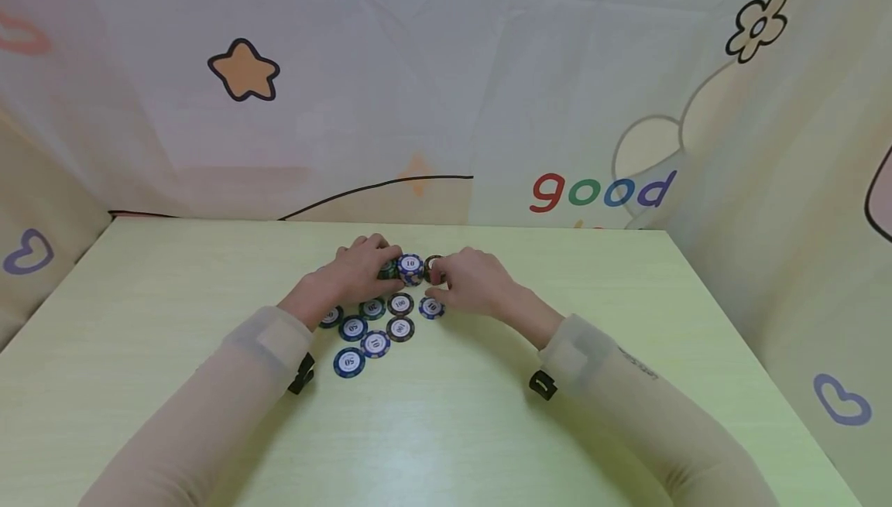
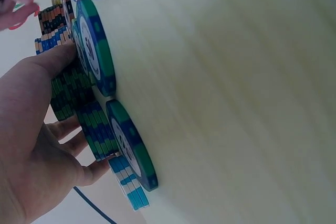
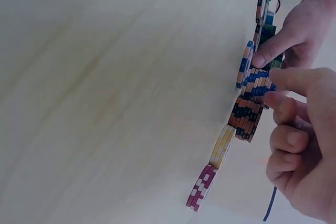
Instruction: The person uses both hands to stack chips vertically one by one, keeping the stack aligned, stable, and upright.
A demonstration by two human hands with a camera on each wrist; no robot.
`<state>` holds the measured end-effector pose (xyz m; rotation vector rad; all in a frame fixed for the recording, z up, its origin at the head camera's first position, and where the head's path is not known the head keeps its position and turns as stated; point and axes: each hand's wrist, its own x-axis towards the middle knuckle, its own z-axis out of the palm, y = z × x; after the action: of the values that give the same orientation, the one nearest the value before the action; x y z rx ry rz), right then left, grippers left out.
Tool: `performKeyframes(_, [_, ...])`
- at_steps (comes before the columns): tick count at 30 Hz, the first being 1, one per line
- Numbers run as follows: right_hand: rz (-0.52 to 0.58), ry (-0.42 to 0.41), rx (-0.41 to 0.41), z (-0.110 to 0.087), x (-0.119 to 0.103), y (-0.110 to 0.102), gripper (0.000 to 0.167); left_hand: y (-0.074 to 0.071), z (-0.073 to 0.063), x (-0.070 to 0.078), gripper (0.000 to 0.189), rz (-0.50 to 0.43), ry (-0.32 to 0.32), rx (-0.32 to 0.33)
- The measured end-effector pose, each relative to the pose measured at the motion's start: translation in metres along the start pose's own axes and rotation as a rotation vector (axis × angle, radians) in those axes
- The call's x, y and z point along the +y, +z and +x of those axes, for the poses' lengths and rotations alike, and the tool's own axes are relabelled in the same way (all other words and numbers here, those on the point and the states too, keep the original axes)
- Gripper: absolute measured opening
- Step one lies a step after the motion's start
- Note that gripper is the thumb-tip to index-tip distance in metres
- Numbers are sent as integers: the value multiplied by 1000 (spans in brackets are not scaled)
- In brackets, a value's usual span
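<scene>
A row of poker chip stacks stands on the table. My left hand (image 1: 348, 271) holds the dark green poker chip stack (image 2: 71, 95), thumb on the near side, the other fingers behind. Right beside it rises the blue-and-orange stack (image 1: 410, 268), topped by a chip marked 10. My right hand (image 1: 477, 281) hovers close to this stack and the black-and-orange stack (image 3: 245, 119); its thumb and forefinger stand apart, the other fingers curl loosely, and no chip shows between them. A loose blue chip (image 1: 432, 307) lies just under the right thumb.
Several loose chips lie flat in front of the stacks, among them a blue one (image 1: 349, 362) nearest me. A light blue stack (image 2: 128, 182) ends the row on the left; yellow (image 3: 222, 147) and purple (image 3: 202, 187) stacks end it on the right. A printed cloth (image 1: 418, 89) hangs behind the table.
</scene>
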<state>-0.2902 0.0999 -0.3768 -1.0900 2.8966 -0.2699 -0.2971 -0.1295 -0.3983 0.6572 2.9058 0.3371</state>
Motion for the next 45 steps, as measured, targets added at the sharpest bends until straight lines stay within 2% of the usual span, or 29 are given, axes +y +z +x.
performKeyframes(5, [-29, 23, -127, -5, -2, 1, 32, -1, 0, 0, 64, 2, 3, -3])
performKeyframes(12, [-27, 23, -170, -7, -3, 5, 33, 0, 0, 0, 62, 0, 9, 2])
performKeyframes(31, [-47, -18, -137, -10, -4, 9, 31, -2, -1, 2, 60, -6, 9, 0])
performKeyframes(45, [-5, -13, -78, -2, 0, -2, 36, 0, 0, -1, 61, -17, 10, 3])
